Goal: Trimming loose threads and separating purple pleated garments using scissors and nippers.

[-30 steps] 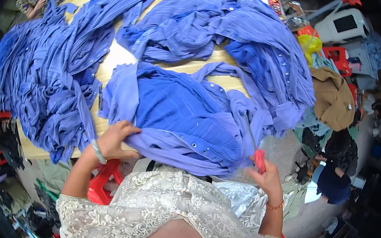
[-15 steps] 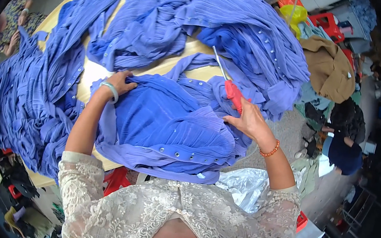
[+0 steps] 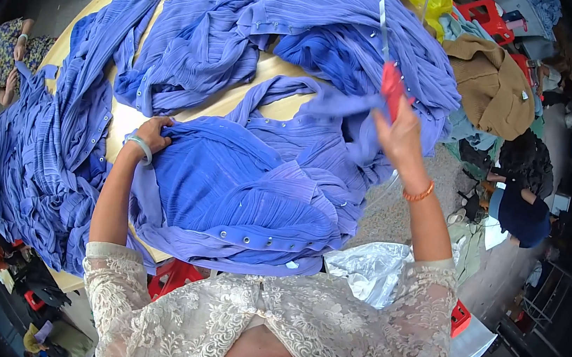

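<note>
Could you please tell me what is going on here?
A person is handling a blue garment spread on a wooden table. Their left hand is at its upper left edge; whether the fingers grip it is unclear. Their right hand holds a red-handled tool pointing away from them. Blurred cloth lies beside that hand. More blue garments lie heaped around, and another person is at the far left.
</note>
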{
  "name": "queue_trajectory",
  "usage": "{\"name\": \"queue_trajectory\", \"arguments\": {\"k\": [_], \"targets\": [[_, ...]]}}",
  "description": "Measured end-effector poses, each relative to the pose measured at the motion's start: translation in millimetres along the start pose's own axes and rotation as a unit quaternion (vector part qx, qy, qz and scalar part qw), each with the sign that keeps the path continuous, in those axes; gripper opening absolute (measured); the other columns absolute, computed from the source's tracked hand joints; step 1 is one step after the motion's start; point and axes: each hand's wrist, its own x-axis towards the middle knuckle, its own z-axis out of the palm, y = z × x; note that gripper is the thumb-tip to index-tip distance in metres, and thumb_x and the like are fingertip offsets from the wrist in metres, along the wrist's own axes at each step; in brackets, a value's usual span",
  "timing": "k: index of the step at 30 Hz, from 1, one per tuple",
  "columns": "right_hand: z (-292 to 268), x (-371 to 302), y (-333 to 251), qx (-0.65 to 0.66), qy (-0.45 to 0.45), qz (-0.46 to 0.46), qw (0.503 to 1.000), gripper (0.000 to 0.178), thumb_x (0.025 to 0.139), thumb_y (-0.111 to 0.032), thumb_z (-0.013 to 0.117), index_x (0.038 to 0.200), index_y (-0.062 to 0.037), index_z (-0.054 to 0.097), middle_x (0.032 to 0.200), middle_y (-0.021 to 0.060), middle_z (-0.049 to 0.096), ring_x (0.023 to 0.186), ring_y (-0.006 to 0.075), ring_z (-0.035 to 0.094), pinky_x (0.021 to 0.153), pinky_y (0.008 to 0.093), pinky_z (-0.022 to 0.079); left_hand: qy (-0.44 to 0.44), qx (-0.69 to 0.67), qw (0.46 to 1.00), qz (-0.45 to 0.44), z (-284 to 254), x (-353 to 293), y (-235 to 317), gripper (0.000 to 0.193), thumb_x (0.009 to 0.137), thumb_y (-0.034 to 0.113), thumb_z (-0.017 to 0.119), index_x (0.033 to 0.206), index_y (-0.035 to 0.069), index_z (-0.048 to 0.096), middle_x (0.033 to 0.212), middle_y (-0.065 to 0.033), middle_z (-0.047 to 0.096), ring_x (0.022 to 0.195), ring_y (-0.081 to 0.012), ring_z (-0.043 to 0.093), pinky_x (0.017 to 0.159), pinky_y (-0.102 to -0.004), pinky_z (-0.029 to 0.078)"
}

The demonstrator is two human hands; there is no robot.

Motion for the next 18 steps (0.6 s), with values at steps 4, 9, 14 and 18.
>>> {"name": "queue_trajectory", "arguments": {"k": [4, 9, 14, 18], "targets": [[-10.3, 26.7, 3.7, -0.126, 0.001, 0.040, 0.991, 0.047, 0.082, -0.036, 0.082, 0.097, 0.0023, 0.059, 0.083, 0.0283, 0.067, 0.080, 0.0483, 0.066, 0.069, 0.0511, 0.053, 0.083, -0.032, 0.995, 0.034, -6.3, -15.5, 16.9, 0.041, 0.072, 0.017, 0.066, 0.110, 0.001, 0.066, 0.107, -0.0220, 0.071, 0.101, -0.0397, 0.068, 0.091, -0.0416, 0.052], [8.2, 5.4, -17.4, 0.004, -0.058, 0.012, 0.998, 0.051, 0.077, -0.041, 0.085, 0.097, 0.0001, 0.063, 0.081, 0.0211, 0.071, 0.076, 0.0404, 0.070, 0.068, 0.0460, 0.054, 0.181, -0.040, 0.977, 0.107, -18.9, -53.5, 5.1, 0.033, 0.066, 0.016, 0.066, 0.093, 0.000, 0.057, 0.108, -0.0202, 0.064, 0.112, -0.0391, 0.058, 0.101, -0.0435, 0.044], [64.4, -14.3, -57.2, 0.068, -0.303, 0.005, 0.951, 0.058, 0.073, -0.057, 0.082, 0.094, -0.0038, 0.069, 0.086, 0.0195, 0.071, 0.081, 0.0365, 0.070, 0.073, 0.0433, 0.054, 0.123, -0.130, 0.958, 0.222, -30.3, -86.5, 20.5, 0.038, 0.059, 0.008, 0.068, 0.091, 0.003, 0.048, 0.130, -0.0159, 0.064, 0.125, -0.0382, 0.056, 0.111, -0.0425, 0.037], [121.9, -21.2, -72.2, 0.051, -0.409, -0.037, 0.910, 0.064, 0.071, -0.055, 0.081, 0.097, 0.0018, 0.067, 0.092, 0.0249, 0.071, 0.091, 0.0420, 0.069, 0.079, 0.0490, 0.054, 0.067, -0.198, 0.959, 0.193, -42.4, -122.6, 39.9, 0.032, 0.060, -0.002, 0.067, 0.090, 0.000, 0.054, 0.129, -0.0153, 0.066, 0.119, -0.0264, 0.062, 0.105, -0.0369, 0.043]]}}
